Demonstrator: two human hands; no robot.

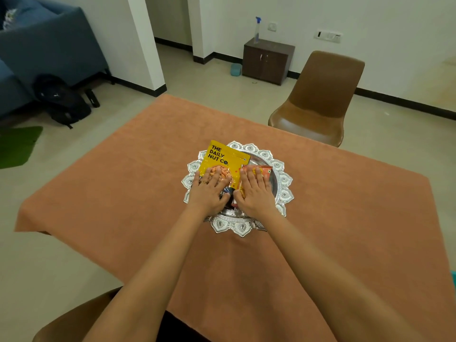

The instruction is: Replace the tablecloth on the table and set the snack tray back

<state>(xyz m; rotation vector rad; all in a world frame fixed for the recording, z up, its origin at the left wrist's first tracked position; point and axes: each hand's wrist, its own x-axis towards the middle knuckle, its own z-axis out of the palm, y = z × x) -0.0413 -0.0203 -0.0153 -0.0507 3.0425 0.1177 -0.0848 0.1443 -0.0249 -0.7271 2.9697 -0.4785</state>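
Silver tray [283, 180] with scalloped embossed rim, seated near the centre of the orange tablecloth [123, 183], slightly toward the near edge. Cloth spread flat over the table, corners hanging at left and right. Left hand [209, 191] laid flat, fingers straight and slightly spread, pressing the yellow nut packet [223, 156]; packet long axis running from near-right to far-left, its far corner overhanging the rim. Right hand [255, 190] likewise flat, fingers together, resting on the orange packet [267, 170] directly to the right. Neither hand curled round anything. A dark packet [228, 197] visible between the thumbs. Both hands directly above the tray, equally near. Probable stage: final tidying of the packets; task judged nearly complete. Brown chair [320, 99] at the far right.
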